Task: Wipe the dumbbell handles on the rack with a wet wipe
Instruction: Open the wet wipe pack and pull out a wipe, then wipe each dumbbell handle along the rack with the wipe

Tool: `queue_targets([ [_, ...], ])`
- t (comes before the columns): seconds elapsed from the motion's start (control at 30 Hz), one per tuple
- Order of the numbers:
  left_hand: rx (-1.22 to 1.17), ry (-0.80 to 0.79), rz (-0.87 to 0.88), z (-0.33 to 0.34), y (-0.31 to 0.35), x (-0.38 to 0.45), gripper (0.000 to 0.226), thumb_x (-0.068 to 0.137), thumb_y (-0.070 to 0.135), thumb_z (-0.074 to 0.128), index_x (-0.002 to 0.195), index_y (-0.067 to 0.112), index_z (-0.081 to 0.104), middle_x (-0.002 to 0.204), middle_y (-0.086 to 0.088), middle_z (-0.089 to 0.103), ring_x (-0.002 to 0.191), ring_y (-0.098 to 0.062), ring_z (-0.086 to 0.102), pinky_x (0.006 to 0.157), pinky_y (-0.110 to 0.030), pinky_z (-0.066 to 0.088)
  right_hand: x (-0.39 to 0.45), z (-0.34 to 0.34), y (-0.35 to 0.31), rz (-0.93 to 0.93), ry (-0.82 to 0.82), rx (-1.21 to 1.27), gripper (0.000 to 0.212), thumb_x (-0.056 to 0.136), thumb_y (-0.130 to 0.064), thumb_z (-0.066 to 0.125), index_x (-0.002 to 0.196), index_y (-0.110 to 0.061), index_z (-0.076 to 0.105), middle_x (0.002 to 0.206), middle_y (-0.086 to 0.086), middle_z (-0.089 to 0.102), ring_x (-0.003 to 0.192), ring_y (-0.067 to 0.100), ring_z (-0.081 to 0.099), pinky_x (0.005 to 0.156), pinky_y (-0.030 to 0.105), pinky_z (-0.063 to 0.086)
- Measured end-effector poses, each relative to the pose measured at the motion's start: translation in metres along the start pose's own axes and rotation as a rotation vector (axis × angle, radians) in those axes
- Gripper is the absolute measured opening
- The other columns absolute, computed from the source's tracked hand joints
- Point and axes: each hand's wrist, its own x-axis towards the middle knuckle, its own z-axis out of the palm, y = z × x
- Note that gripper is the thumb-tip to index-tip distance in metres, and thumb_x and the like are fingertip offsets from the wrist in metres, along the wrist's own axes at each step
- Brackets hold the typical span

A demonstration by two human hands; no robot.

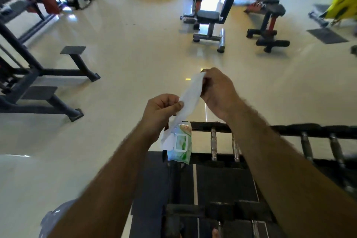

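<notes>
a gym with a pale glossy floor (135, 60), benches at twelve o'clock. the dumbbell handles (213, 144) lie on the rack (289, 128) at six o'clock below the hands, long axes running near to far, nearer the right hand (217, 91). it and the left hand (161, 110) pinch a wet wipe (190, 100) stretched between them; the wipe pack (180, 144) rests at the rack's end.

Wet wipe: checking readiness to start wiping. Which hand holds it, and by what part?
Both: right hand grips the wet wipe at its top end, left hand pinches its middle.
</notes>
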Motion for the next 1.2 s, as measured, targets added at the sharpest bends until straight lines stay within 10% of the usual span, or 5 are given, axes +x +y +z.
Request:
queue_targets([
  [0.2,-0.038,0.180,0.031,0.033,0.038,-0.016,0.010,0.096,0.012,0.073,0.091,0.003,0.070,0.085,-0.007,0.068,0.075,-0.011,0.061,0.065,-0.023,0.052,-0.054,-0.012,0.018,0.349,0.032,0.082,0.059,0.096,-0.060,0.069,0.128,-0.011,0.070,0.110,0.010,0.079,0.099,0.027,0.076,0.092,0.042,0.056],
  [0.37,-0.034,0.358,0.002,0.053,0.047,-0.024,0.011,0.096,0.020,0.073,0.090,0.018,0.064,0.084,-0.002,0.067,0.072,-0.011,0.060,0.063,-0.025,0.050,-0.080,-0.023,0.022,0.314,0.019,0.196,0.005,0.102,-0.014,0.071,0.105,-0.010,0.070,0.095,0.010,0.077,0.097,0.027,0.074,0.095,0.044,0.059],
  [0.6,-0.115,0.336,-0.047,0.076,0.065,-0.043,0.032,0.085,0.012,0.086,0.114,0.015,0.072,0.084,-0.006,0.064,0.077,-0.012,0.066,0.055,-0.015,0.050,-0.077,-0.064,-0.008,0.180,0.105,0.152,0.007,0.102,-0.010,0.072,0.106,-0.014,0.069,0.102,0.008,0.076,0.091,0.022,0.076,0.086,0.044,0.064],
  [0.9,0.298,0.268,0.036,0.089,0.086,-0.062,0.016,0.081,0.022,0.090,0.090,0.012,0.083,0.085,-0.002,0.080,0.083,-0.016,0.077,0.075,-0.027,0.061,-0.082,-0.107,-0.038,-0.286,0.078,-0.423,0.028,0.097,-0.014,0.081,0.120,-0.028,0.072,0.084,-0.001,0.080,0.089,0.019,0.077,0.090,0.039,0.064],
  [1.2,0.216,0.062,0.114,0.105,0.132,-0.067,0.046,0.106,0.031,0.062,0.087,-0.011,0.055,0.085,-0.023,0.059,0.077,-0.027,0.053,0.069,-0.033,0.044,-0.069,-0.122,-0.076,-0.428,-0.058,-0.671,0.014,0.106,-0.020,0.065,0.098,-0.029,0.073,0.102,-0.002,0.073,0.095,0.016,0.066,0.089,0.035,0.054],
])
